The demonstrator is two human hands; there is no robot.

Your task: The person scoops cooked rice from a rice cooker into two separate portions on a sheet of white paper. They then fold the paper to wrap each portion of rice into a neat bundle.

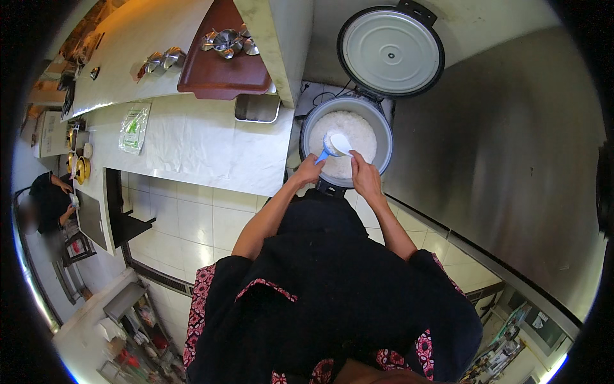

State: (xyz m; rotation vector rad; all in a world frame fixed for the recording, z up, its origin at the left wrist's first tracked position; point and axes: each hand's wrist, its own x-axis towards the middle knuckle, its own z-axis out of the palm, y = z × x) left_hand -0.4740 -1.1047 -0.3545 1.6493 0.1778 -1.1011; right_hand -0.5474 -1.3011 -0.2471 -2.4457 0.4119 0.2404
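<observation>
Before me stands a large rice cooker [385,139] with cooked white rice [352,126] in its grey pot. Its round lid [391,53] is raised behind it. My left hand [308,171] grips the handle of a blue scoop [322,157], whose bowl is over the rice. In my right hand [366,177] is a white rice paddle [341,143], its blade laid over the scoop's bowl. The blade partly hides what the scoop contains.
Left of the cooker runs a white counter [206,149] with a metal pan [257,108] and a plastic packet [134,127]. A brown tray [225,77] with metal cups sits on the shelf above. Steel panelling [489,125] bounds the right. A person [50,201] sits far left.
</observation>
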